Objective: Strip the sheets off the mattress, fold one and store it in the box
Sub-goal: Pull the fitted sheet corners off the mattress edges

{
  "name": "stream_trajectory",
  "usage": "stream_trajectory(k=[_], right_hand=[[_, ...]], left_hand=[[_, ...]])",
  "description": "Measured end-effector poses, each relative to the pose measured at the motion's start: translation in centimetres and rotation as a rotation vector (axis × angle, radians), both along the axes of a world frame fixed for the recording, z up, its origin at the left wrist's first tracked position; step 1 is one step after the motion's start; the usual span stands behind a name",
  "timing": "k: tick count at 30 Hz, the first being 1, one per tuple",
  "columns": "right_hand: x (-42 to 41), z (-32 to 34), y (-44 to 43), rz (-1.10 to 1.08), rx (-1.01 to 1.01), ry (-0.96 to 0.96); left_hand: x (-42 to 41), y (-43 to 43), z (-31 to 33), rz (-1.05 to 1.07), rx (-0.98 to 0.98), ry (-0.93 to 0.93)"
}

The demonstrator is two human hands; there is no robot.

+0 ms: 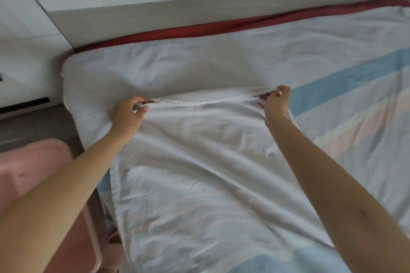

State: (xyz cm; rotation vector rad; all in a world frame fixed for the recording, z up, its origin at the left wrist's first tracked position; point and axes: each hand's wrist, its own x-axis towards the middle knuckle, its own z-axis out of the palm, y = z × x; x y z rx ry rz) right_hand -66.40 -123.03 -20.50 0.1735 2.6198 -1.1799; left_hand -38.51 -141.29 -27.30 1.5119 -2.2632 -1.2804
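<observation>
Pinching the sheet (199, 157) by its hem, left hand (127, 113) at nine o'clock and right hand (276, 104) at three held it taut, mid-strip; the next pull likely needed both drawing toward six, box (33, 168) at eight.

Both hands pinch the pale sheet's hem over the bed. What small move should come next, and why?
Probably lift the hem and draw it back toward the body. The left hand and right hand each pinch it, stretched between them, and the sheet lies spread across the bed, with the pink box at the near left.
</observation>
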Motion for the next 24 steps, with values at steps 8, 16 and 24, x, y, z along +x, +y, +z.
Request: stream_trajectory(k=[8, 16, 24], right_hand=[[-4.6, 1.9, -10.4, 0.345, 0.093, 0.271], [-3.6, -3.8, -15.7, 0.619, 0.391, 0.289], [3.8, -5.6, -18.1, 1.049, 0.407, 0.345]], left_hand=[[1.8, 0.7, 2.7, 0.140, -0.259, 0.399], [3.6, -2.4, -1.5, 0.206, -0.303, 0.236], [3.8, -3.7, -2.5, 0.223, -0.183, 0.183]])
